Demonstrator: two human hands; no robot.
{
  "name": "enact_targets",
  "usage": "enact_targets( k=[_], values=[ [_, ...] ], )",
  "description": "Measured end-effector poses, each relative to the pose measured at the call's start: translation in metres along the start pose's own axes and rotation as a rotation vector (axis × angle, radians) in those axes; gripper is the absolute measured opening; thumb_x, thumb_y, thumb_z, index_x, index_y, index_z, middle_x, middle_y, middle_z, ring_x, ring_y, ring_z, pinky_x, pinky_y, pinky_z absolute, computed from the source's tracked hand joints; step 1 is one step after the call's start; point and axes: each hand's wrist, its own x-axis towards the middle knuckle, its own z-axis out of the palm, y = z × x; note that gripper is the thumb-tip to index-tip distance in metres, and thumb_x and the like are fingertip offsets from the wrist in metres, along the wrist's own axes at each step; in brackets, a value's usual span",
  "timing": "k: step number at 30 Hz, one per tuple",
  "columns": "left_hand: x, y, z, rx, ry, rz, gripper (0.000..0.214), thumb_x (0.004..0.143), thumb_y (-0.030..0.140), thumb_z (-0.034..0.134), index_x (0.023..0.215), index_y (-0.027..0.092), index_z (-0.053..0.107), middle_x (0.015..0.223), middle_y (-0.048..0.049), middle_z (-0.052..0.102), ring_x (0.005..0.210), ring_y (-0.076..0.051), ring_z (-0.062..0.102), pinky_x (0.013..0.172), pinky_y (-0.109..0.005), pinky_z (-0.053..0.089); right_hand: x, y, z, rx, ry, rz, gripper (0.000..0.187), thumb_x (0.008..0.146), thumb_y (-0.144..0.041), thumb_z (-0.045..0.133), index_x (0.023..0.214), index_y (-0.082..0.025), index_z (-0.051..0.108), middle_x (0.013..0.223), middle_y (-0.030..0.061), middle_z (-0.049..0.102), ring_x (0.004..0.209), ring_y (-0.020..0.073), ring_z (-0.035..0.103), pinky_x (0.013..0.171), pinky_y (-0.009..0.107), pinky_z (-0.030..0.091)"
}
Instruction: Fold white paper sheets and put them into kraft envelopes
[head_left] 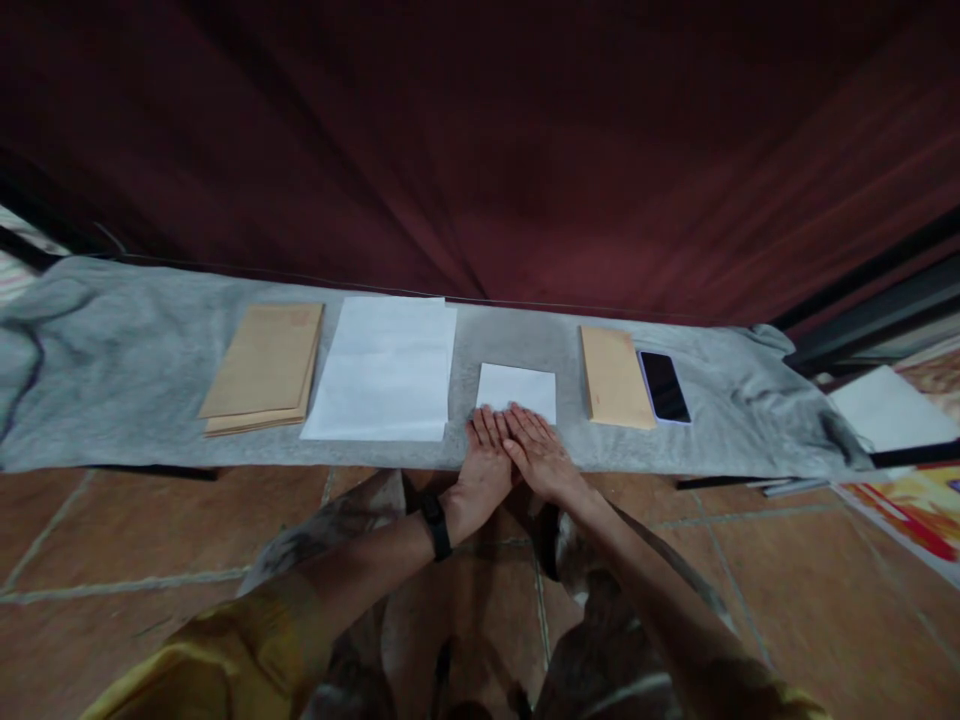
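left hand (486,450) and right hand (541,455) lie flat side by side, fingers extended and grasping nothing, their fingertips pressed on the near edge of the small white paper (519,386), which sits at the middle of the table (517,330). to the right of the paper lies a single brown envelope (616,380), with a dark-screened phone (664,386) just beside it; to the left are large white sheets (382,370) and, beyond them, a stack of brown envelopes (262,362). whether any envelope has something inside cannot be told. grey, wrinkled cloth (135,360) covers the table, a dark red curtain (480,150) hangs behind it, and terracotta tiles (795,560) with pale joints make up the floor. faint reddish print marks the stacked envelopes, too small to read; a red-and-yellow printed sheet (904,515) at far right is likewise unreadable.
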Motion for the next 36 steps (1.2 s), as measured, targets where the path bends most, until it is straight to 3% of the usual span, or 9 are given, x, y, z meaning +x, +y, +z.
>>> enact_targets(
  k=[3,7,13,17,22,26,32,36],
  values=[
    [-0.001,-0.001,-0.002,0.012,-0.005,-0.004,0.071,0.094,0.030,0.043,0.154,-0.005,0.030,0.158,-0.0353,0.030,0.150,-0.045,0.028,0.118,-0.070,0.024,-0.003,0.007,-0.002,-0.025,-0.009,-0.011,0.057,0.108,-0.040,0.031,0.158,-0.013,0.035,0.165,0.0097,0.029,0.154,0.0205,0.026,0.128,0.043,0.022],
    [-0.002,-0.001,-0.010,0.058,-0.045,-0.019,0.088,0.093,0.050,0.053,0.153,-0.008,0.028,0.158,-0.0379,0.024,0.148,-0.050,0.026,0.117,-0.068,0.026,-0.007,0.013,-0.008,-0.040,-0.044,-0.018,0.061,0.107,-0.045,0.033,0.159,-0.013,0.031,0.166,0.0094,0.025,0.155,0.0215,0.022,0.128,0.043,0.021],
    [-0.003,-0.001,-0.019,0.106,-0.058,-0.021,0.098,0.088,0.059,0.062,0.153,-0.007,0.031,0.158,-0.0372,0.024,0.148,-0.050,0.028,0.119,-0.063,0.026,-0.012,0.020,-0.017,-0.015,-0.125,0.035,0.062,0.107,-0.049,0.029,0.160,-0.017,0.028,0.168,0.0069,0.020,0.156,0.0210,0.019,0.128,0.044,0.019],
    [-0.002,-0.005,-0.019,0.111,-0.006,0.024,0.088,0.092,0.055,0.057,0.149,-0.009,0.037,0.157,-0.0344,0.032,0.149,-0.043,0.031,0.124,-0.055,0.022,-0.013,0.029,-0.022,0.033,-0.172,0.049,0.062,0.107,-0.048,0.030,0.160,-0.017,0.029,0.168,0.0086,0.022,0.156,0.0209,0.019,0.127,0.044,0.021],
    [0.008,-0.009,-0.016,0.014,0.094,0.195,0.061,0.101,0.036,0.039,0.150,0.000,0.042,0.160,-0.0222,0.037,0.151,-0.031,0.032,0.125,-0.047,0.024,-0.010,0.041,-0.025,0.133,-0.180,0.012,0.058,0.108,-0.046,0.025,0.159,-0.018,0.032,0.167,0.0083,0.026,0.155,0.0183,0.022,0.127,0.043,0.023],
    [0.017,-0.012,-0.009,-0.030,0.099,0.263,0.059,0.100,0.032,0.036,0.152,0.002,0.040,0.162,-0.0183,0.035,0.152,-0.026,0.031,0.125,-0.042,0.026,-0.008,0.045,-0.028,0.163,-0.195,0.005,0.058,0.108,-0.044,0.027,0.160,-0.018,0.031,0.167,0.0082,0.026,0.155,0.0182,0.023,0.127,0.042,0.023],
    [0.018,-0.020,0.001,-0.009,0.097,0.245,0.064,0.097,0.032,0.040,0.154,0.003,0.036,0.162,-0.0201,0.034,0.153,-0.027,0.028,0.125,-0.044,0.026,-0.009,0.044,-0.033,0.112,-0.234,0.065,0.062,0.106,-0.050,0.031,0.161,-0.020,0.028,0.168,0.0069,0.020,0.156,0.0197,0.019,0.128,0.043,0.021],
    [0.027,-0.023,-0.003,-0.001,0.092,0.164,0.064,0.097,0.031,0.039,0.152,0.000,0.037,0.161,-0.0227,0.034,0.152,-0.029,0.029,0.124,-0.045,0.028,-0.010,0.044,-0.034,0.064,-0.203,0.127,0.064,0.106,-0.053,0.029,0.160,-0.018,0.030,0.168,0.0093,0.022,0.156,0.0221,0.021,0.127,0.044,0.022]
  ],
)
